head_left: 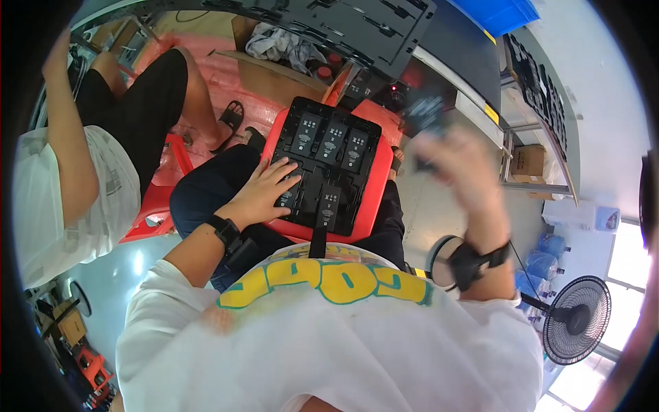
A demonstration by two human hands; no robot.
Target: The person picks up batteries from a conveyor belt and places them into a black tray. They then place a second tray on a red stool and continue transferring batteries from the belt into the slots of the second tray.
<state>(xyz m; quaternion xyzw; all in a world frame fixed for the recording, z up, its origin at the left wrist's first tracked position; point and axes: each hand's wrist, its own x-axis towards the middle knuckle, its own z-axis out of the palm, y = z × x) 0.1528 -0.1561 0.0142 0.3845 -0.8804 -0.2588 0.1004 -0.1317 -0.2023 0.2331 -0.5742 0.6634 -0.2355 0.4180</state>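
Note:
A black moulded tray [310,174] rests in front of me on a red stool [276,135]. Three flat black batteries, among them a middle battery [331,142], sit in its far row. In the nearer part lies another battery [329,208], with a black strip running from it toward me. My left hand [264,191] lies on the tray's left side, fingers spread, partly covering a battery [286,197]. Raised to the right of the tray, my right hand [458,159] is smeared by motion. It grips a dark flat battery [425,113], whose outline is blurred.
A seated person [86,165] is close on my left. Beyond the tray stand an open cardboard box [281,77] and a dark bench [463,41] with a black tray [384,31]. A fan [576,320] stands at right, below a shelf [539,96].

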